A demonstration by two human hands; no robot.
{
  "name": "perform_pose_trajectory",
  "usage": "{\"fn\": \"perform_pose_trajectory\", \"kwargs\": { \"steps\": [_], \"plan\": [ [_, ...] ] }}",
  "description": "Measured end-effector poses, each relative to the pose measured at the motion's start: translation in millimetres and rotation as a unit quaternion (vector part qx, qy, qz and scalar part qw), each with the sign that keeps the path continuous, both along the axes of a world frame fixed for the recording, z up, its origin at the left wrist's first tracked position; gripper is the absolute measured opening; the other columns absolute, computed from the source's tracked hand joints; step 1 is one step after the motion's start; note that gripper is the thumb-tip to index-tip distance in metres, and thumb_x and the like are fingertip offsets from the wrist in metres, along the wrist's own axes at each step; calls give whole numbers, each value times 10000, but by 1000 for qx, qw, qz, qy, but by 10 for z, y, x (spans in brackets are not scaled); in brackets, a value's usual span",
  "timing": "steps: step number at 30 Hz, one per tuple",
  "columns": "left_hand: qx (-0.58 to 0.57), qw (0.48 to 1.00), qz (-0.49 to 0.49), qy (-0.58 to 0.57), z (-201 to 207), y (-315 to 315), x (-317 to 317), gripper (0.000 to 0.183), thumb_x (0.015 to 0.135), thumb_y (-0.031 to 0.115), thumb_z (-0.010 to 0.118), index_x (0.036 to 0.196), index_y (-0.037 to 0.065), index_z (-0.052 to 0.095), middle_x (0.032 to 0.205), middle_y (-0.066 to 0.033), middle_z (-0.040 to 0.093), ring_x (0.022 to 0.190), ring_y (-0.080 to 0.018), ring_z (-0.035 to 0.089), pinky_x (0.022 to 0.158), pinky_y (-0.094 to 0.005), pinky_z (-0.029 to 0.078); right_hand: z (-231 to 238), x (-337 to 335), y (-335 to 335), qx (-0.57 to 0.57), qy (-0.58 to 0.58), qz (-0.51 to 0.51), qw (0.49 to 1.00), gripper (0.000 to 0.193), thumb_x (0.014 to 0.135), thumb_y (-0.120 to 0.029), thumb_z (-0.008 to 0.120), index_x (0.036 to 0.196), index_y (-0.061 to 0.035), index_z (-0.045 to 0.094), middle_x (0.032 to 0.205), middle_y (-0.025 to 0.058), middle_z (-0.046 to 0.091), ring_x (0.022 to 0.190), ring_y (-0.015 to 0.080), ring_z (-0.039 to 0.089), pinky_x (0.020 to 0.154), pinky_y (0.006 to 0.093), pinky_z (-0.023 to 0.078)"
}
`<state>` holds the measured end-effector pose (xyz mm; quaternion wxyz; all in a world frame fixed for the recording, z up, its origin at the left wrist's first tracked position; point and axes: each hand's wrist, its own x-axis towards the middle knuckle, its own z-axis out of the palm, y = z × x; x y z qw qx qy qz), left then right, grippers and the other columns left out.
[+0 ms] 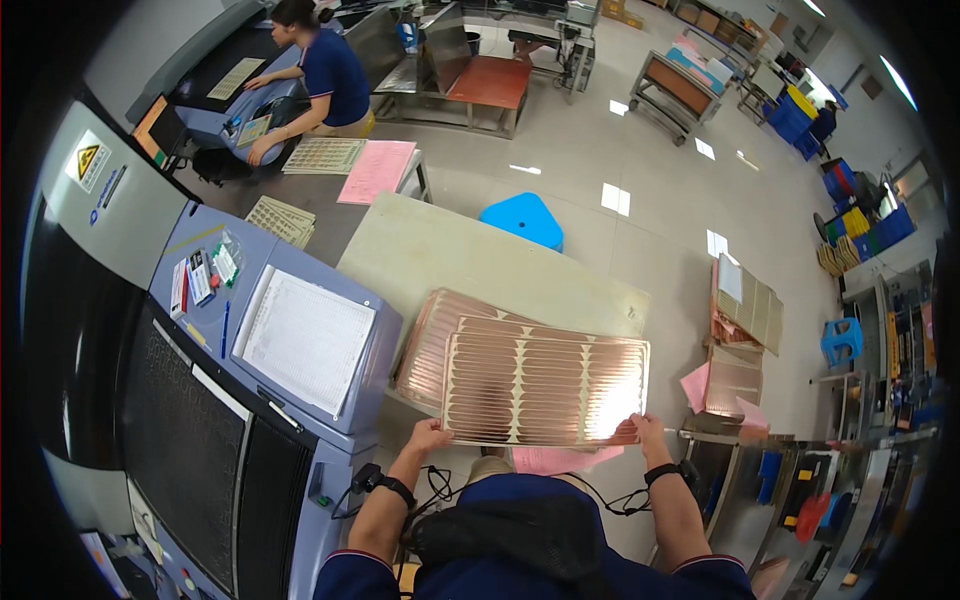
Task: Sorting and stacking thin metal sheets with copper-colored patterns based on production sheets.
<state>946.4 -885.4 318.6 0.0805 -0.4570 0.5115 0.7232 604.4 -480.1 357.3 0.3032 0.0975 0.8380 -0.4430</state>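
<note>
A copper-coloured circuit board panel (550, 385), with rows of stripes and a pale border, is held by its near corners. My left hand (430, 435) is closed on the near left corner, and my right hand (646, 430) grips the near right one. Bright glare covers the panel's right part. Behind and to the left of it, more copper panels (425, 345) lie on the pale green tabletop (480, 245), partly hidden. A pink sheet (565, 460) shows below the panel's near edge.
At left stands a blue-grey machine (345, 440) with a printed sheet stack (310, 340), a blue pen (225, 330) and small boxes (195, 280) on top. Beyond the table are a blue stool (522, 220) and a co-worker (335, 80). Stacked panels (735, 375) stand at right.
</note>
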Motion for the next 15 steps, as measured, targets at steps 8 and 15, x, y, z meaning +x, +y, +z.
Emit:
{"fn": "perform_pose_trajectory", "kwargs": {
  "steps": [8,15],
  "plan": [
    [-41,982,169,-77,356,316,-528,389,804,407,625,781,20,604,644,-23,559,573,-118,530,526,-272,429,570,148,-323,-19,17,-160,987,334,897,-257,451,695,-11,550,575,90,568,403,195,552,346,313,411],
    [-13,946,323,35,1430,801,-672,518,909,511,435,887,20,596,786,-43,588,719,-154,559,661,-300,452,1524,764,66,-151,354,-344,856,413,945,-339,456,717,-19,583,599,27,555,490,118,499,431,264,404]
  ]
}}
